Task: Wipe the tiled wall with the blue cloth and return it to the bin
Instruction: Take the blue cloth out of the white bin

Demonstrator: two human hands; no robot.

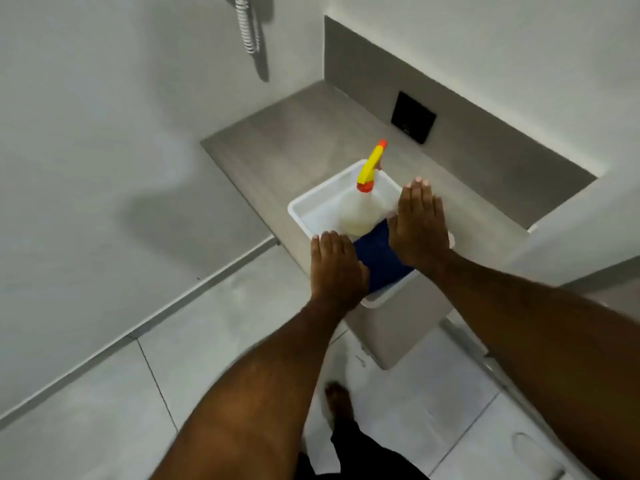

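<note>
Bare foot [337, 398] on the tiled floor [104, 393], at 6 o'clock. Left hand [335, 268] and right hand [419, 225], palms down with fingers extended and holding nothing, above the white bin [311, 206] on the grey ledge [277, 147]. Blue cloth [377, 258] lies in the bin between the hands; spray bottle [362, 209] at its 12 o'clock.

— How's the light where you are?

— Soft and even, a bit dim. A bright strip glows along the top of the recess [450, 84] ahead of me. The hose [246, 26] throws a dark shadow on the wall [86, 116], and a broad, faint one spreads below it.

— Sharp?

— No, all slightly smeared. The edges bend, and my forearms [540, 358] swell at the bottom.
</note>
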